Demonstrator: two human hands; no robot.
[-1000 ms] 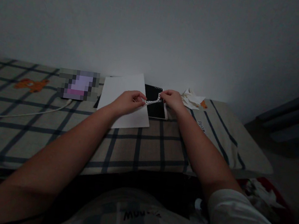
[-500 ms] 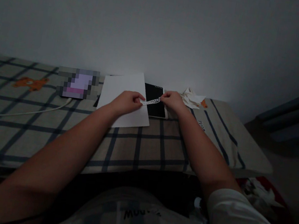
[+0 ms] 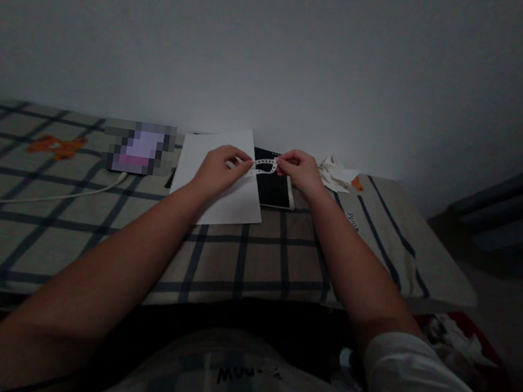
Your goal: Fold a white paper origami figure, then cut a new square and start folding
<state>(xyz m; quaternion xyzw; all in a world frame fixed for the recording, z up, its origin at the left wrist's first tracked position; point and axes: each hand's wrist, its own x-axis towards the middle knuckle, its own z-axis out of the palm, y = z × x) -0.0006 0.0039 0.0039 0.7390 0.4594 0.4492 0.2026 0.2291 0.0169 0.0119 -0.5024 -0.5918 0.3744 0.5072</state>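
A bed point(image 3: 68, 221) with a checked cover fills the lower half of the view and serves as the work surface, set against a bare wall. On it, at about 12 o'clock from the person, lies a white sheet of paper point(image 3: 214, 183), flat and within easy reach. Just beside it at 1 o'clock is a dark tablet point(image 3: 274, 190), its left edge tucked under the sheet. Crumpled paper scraps point(image 3: 337, 173) sit further out at 2 o'clock, apparently set aside out of the way. At 10 o'clock a white cable point(image 3: 47, 197) trails across the cover.

The left hand point(image 3: 219, 170) and right hand point(image 3: 297, 168) are both closed in a pinch on opposite ends of a thin perforated paper strip point(image 3: 264, 166). It is held just above the sheet and tablet, bowed between the fingers, probably so that it stays clear of both.
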